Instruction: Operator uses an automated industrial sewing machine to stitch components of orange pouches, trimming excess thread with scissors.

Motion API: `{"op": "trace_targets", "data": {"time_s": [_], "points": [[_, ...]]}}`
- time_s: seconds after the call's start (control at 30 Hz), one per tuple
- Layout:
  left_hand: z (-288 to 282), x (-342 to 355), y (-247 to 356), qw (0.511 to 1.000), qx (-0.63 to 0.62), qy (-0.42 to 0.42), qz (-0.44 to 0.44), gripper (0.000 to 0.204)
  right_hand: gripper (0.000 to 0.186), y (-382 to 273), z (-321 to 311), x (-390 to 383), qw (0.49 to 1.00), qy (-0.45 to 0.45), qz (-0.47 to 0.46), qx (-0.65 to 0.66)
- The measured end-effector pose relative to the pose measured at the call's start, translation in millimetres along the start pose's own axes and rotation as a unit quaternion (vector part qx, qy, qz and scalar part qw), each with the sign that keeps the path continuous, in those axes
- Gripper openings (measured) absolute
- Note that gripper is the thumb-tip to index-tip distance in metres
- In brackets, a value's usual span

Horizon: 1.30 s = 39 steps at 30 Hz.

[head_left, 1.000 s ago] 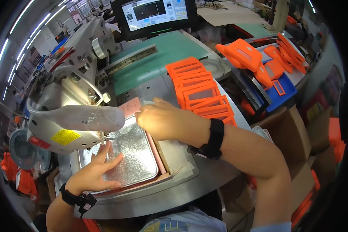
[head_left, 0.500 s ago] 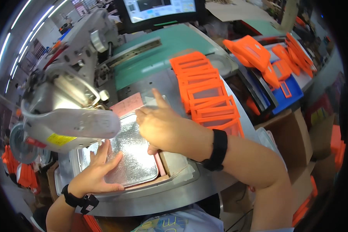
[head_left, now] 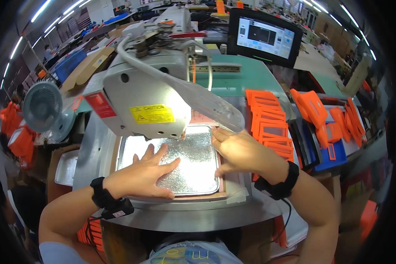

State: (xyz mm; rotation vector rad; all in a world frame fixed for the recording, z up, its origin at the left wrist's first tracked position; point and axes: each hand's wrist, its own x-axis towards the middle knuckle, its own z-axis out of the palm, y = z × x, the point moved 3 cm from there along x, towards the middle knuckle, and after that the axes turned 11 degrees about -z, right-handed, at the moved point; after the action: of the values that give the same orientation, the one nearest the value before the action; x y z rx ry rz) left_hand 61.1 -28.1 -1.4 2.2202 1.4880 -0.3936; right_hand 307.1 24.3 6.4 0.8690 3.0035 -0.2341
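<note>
A shiny silver rectangular tray or panel with rounded corners (head_left: 191, 169) lies flat in a frame under the sewing machine's head (head_left: 141, 99). My left hand (head_left: 145, 174) rests on its left part, fingers spread and palm down. At the panel's right edge is my right hand (head_left: 237, 152), its thumb against the lower right side and its other fingers farther up, apart from the thumb. A clear plastic guard (head_left: 222, 110) hangs just over those fingertips and partly covers them. Neither hand grips anything that I can see.
Overlapping orange frames (head_left: 270, 123) lie right of my right hand. Beyond them, a blue tray (head_left: 332, 154) sits below more orange pieces. A lit monitor (head_left: 265, 37) stands behind the green surface (head_left: 242, 81). At left are a fan (head_left: 42, 105) and another silver tray (head_left: 67, 168).
The view has swung left, so the machine and panel sit farther right in it. My right index finger, stretched out and raised before, now lies by the panel's edge. My left hand stays on the panel.
</note>
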Motion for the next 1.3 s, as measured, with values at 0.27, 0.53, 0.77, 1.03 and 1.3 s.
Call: {"op": "trace_targets", "data": {"time_s": [0.27, 0.53, 0.77, 1.03, 1.3], "points": [[5, 4, 0, 1.0, -0.019, -0.012, 0.014, 0.085, 0.118, -24, -17, 12, 0.977, -0.203, 0.044, -0.056], [7, 1, 3, 0.998, -0.052, -0.01, 0.017, 0.073, 0.118, -21, -2, 8, 0.984, -0.163, 0.068, 0.007], [10, -1, 4, 0.996, -0.093, 0.0, 0.01, 0.073, 0.115, -26, 7, 8, 0.984, -0.165, 0.061, -0.028], [8, 1, 3, 0.998, -0.052, 0.013, 0.017, 0.074, 0.118, -22, 13, 13, 0.982, -0.124, 0.041, -0.134], [4, 1, 4, 0.999, -0.053, -0.003, 0.011, 0.076, 0.126, -24, 1, 9, 0.984, -0.143, 0.064, -0.088]]}}
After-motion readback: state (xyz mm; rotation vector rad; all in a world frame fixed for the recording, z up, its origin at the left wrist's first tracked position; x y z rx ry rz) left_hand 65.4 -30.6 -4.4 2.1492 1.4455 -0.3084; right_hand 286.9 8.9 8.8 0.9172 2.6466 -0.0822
